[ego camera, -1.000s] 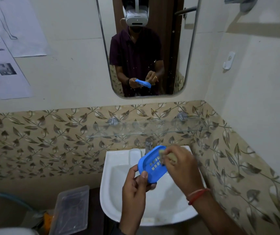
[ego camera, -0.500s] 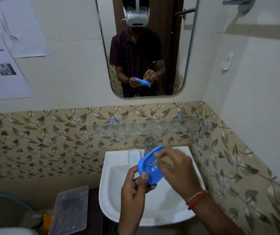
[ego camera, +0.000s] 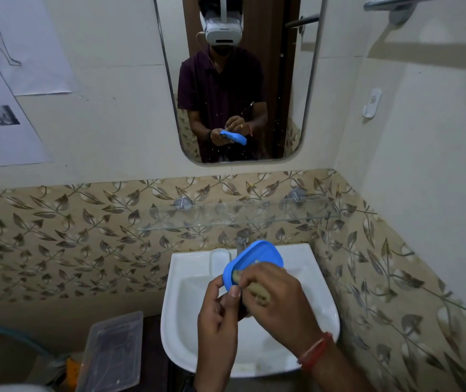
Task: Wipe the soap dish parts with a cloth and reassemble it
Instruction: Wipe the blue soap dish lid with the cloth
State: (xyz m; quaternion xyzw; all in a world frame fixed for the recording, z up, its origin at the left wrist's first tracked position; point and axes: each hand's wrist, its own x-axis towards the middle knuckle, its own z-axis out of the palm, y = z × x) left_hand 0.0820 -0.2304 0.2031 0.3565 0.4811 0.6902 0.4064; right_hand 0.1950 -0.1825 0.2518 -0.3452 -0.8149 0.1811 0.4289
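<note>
Here, a white washbasin (ego camera: 186, 321) is being looked down on, and a tap (ego camera: 242, 239) at its back rim is being partly hidden by the blue soap dish part (ego camera: 260, 253). Just above the washbasin, a glass shelf (ego camera: 226, 219) is being carried on leaf-patterned tiles. Higher above the washbasin, both hands and the blue part are being reflected in a mirror (ego camera: 240, 80). To the left of the washbasin and lower, a clear plastic container (ego camera: 113, 352) is being kept, with printed papers (ego camera: 5, 108) being displayed on the wall far above it. Up and to the right of the washbasin, a small white hook (ego camera: 371, 103) is being shown on the side wall.

The soap dish part is being held tilted over the washbasin's bowl, clear of the porcelain. Its lower left edge is being gripped by the left hand (ego camera: 220, 315), the thumb being curled over the rim. A tan cloth (ego camera: 257, 291) is being pinched in the curled fingers of the right hand (ego camera: 277, 301) and pressed against the lower portion of the part. A red thread band (ego camera: 315, 349) is being worn on the right wrist.
</note>
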